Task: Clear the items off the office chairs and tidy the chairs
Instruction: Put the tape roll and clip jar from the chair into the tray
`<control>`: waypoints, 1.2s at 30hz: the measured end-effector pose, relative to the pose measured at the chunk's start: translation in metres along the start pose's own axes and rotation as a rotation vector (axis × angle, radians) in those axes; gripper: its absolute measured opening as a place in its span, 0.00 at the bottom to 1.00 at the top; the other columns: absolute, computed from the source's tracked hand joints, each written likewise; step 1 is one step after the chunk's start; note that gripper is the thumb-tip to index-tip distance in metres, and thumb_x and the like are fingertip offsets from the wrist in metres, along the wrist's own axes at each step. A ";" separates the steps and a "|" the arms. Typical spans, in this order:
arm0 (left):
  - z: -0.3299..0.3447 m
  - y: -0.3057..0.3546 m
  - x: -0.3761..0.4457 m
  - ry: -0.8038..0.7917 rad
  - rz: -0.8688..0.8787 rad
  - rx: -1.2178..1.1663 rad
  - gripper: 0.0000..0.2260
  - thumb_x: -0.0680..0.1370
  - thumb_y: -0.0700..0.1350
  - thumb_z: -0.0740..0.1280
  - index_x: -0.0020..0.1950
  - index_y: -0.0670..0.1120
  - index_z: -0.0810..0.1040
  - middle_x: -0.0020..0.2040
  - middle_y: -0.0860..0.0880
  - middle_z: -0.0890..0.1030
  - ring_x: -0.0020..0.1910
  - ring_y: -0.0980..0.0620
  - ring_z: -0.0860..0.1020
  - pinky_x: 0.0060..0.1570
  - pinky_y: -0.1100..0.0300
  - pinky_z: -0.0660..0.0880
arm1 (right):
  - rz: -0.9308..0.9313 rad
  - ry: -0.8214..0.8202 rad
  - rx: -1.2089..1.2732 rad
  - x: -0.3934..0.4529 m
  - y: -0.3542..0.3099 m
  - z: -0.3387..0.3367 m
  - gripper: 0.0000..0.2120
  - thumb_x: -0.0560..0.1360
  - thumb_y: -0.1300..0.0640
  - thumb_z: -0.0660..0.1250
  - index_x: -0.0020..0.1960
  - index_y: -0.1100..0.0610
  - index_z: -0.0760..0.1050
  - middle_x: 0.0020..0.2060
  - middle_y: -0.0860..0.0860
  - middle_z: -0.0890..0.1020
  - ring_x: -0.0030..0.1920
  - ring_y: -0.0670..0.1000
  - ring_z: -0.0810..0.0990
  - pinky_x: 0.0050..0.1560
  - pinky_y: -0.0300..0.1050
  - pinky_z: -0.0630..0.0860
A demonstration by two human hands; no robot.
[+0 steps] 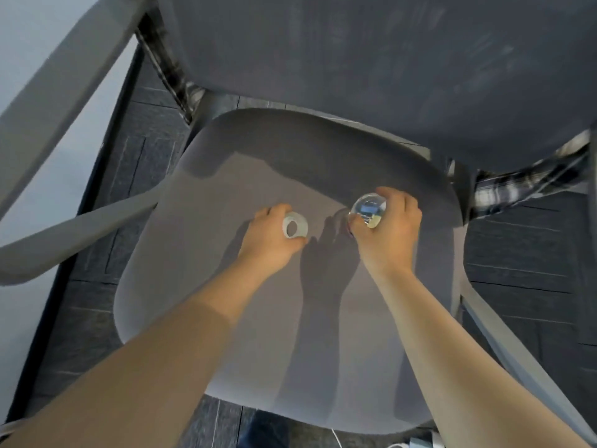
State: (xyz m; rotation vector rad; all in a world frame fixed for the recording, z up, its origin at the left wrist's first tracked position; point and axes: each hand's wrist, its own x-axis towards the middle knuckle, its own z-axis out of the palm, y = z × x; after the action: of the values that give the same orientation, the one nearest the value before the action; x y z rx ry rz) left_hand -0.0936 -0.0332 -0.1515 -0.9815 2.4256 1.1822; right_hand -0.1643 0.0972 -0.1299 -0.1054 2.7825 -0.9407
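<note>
- The left hand (274,236) gripped a roll of tape (294,225), mid-frame.
- The right hand (387,231) clutched a clear bottle (368,210) above the grey chair seat (226,302).

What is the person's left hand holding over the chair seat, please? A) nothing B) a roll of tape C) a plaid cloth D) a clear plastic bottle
B: the left hand is closed around a roll of tape with an open round core, while the clear bottle is in the right hand, both above the grey chair seat.
</note>
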 end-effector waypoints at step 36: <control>0.029 0.355 -0.295 -0.328 0.779 -0.108 0.21 0.70 0.45 0.71 0.62 0.48 0.72 0.55 0.43 0.76 0.52 0.45 0.76 0.55 0.52 0.74 | 0.218 0.508 0.337 -0.195 0.074 -0.445 0.37 0.67 0.55 0.73 0.71 0.55 0.59 0.64 0.54 0.66 0.63 0.52 0.68 0.56 0.39 0.64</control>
State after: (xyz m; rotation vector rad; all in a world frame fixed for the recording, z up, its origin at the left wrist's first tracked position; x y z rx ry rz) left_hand -0.1192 0.2797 0.1886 0.1955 2.5289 1.5516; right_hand -0.0685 0.4456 0.2036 0.5487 2.9178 -1.5308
